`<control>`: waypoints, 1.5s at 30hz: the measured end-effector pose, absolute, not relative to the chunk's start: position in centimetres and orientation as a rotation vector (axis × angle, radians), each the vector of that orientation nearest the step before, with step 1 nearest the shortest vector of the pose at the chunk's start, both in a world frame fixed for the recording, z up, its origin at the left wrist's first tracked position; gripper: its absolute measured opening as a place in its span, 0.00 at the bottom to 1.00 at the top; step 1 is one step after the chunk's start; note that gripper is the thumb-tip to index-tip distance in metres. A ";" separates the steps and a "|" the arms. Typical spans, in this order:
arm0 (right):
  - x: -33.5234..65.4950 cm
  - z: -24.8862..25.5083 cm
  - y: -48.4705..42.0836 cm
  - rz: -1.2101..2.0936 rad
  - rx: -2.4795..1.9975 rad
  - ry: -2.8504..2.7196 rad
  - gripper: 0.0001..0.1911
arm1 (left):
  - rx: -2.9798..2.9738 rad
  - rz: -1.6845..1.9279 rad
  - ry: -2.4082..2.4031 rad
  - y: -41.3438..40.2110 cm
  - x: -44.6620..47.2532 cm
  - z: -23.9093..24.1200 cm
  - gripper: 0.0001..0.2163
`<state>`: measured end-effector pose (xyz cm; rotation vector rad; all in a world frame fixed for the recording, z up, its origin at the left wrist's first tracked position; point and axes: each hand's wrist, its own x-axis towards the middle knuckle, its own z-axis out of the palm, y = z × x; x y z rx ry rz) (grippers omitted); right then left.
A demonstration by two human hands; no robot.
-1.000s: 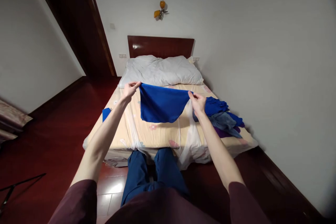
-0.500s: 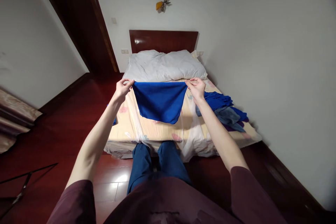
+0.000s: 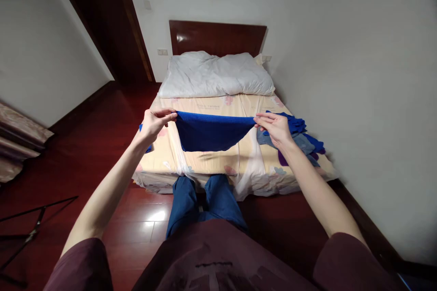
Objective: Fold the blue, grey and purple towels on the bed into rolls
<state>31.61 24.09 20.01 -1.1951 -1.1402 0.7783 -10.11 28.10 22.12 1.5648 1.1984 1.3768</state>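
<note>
A blue cloth (image 3: 214, 132) is stretched by its top edge between my two hands, above the bed. My left hand (image 3: 157, 122) pinches its upper left corner between thumb and fingers. At the upper right corner, my right hand (image 3: 273, 126) is closed in a similar pinch. The cloth's lower part sags toward the mattress (image 3: 201, 163), which has a yellow sheet with flower prints. Partly behind my right hand and forearm lies a heap of blue, grey and purple cloths (image 3: 302, 141). Some blue fabric (image 3: 148, 149) shows at the bed's left edge, mostly hidden by my left arm.
A folded grey-white quilt (image 3: 218, 75) lies at the head of the bed, before a dark wooden headboard (image 3: 218, 38). My legs (image 3: 205, 204) stand against the bed's foot. A black metal stand (image 3: 37, 223) is on the floor at left, and a curtain (image 3: 20, 141) hangs beyond it.
My hands have moved apart and slightly lower, pulling the cloth's top edge wider. The cloth's lower part has swung and now looks shorter. The head view has tilted down a little.
</note>
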 end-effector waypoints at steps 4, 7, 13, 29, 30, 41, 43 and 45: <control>32.6 19.4 22.1 0.886 -1.233 -1.110 0.30 | 1.453 1.226 1.172 26.1 -10.3 21.1 0.23; 33.1 18.7 21.8 0.946 -1.272 -1.097 0.29 | 1.368 1.121 1.185 26.0 -10.7 19.5 0.23; 33.0 15.7 24.5 1.096 -1.340 -1.100 0.25 | 1.249 0.995 1.165 28.3 -11.0 14.1 0.21; 32.4 13.6 36.6 0.498 -1.025 -1.207 0.22 | 1.582 1.518 1.078 38.5 -8.7 15.6 0.18; 32.6 12.0 36.1 0.511 -1.061 -1.224 0.22 | 1.596 1.477 1.099 38.2 -8.9 14.1 0.18; 27.0 -8.2 23.9 1.008 -1.681 -1.090 0.18 | 1.240 0.714 1.704 27.4 -6.5 -7.7 0.10; 26.9 -9.5 23.4 1.035 -1.705 -1.057 0.18 | 1.224 0.667 1.731 27.0 -6.9 -9.4 0.09; 27.1 -10.3 23.7 1.055 -1.723 -1.029 0.18 | 1.219 0.640 1.746 27.3 -7.3 -10.6 0.09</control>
